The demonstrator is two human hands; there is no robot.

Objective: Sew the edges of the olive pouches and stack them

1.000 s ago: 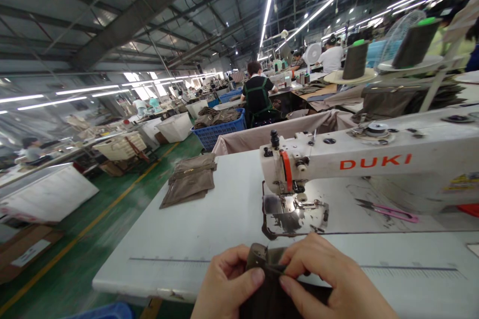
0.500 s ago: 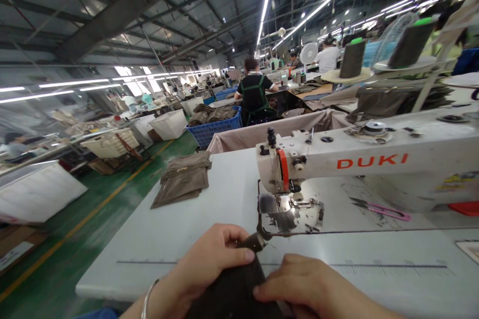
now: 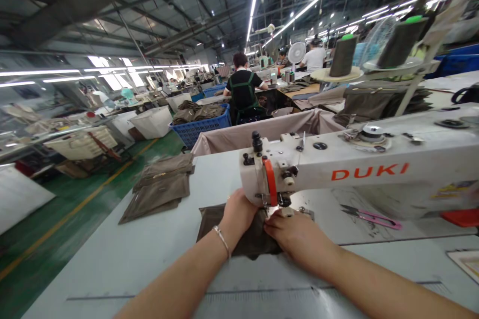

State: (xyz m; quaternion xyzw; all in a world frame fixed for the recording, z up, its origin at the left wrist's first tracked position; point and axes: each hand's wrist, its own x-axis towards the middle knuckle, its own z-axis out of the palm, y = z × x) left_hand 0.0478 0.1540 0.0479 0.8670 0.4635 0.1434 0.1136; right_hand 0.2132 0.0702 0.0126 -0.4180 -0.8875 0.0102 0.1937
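Left hand (image 3: 241,213), right of the cloth stack (image 3: 160,184): lies on brown piece (image 3: 245,246), fingertips hidden, grip can't tell. Right hand (image 3: 295,233): over piece's right side, grip unclear too. Piece now flat under both, work brought to sewing machine (image 3: 359,162); earlier, held raised, nearer wearer.

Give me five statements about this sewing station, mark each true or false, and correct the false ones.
1. The left hand and right hand both touch the dark cloth. True.
2. The bracelet is on the right wrist. False: the bracelet is on the left wrist.
3. Pink-handled snips lie to the right of both hands. True.
4. The machine's lettering is blue. False: the lettering is orange-red.
5. A cloth stack lies left of the hands. True.
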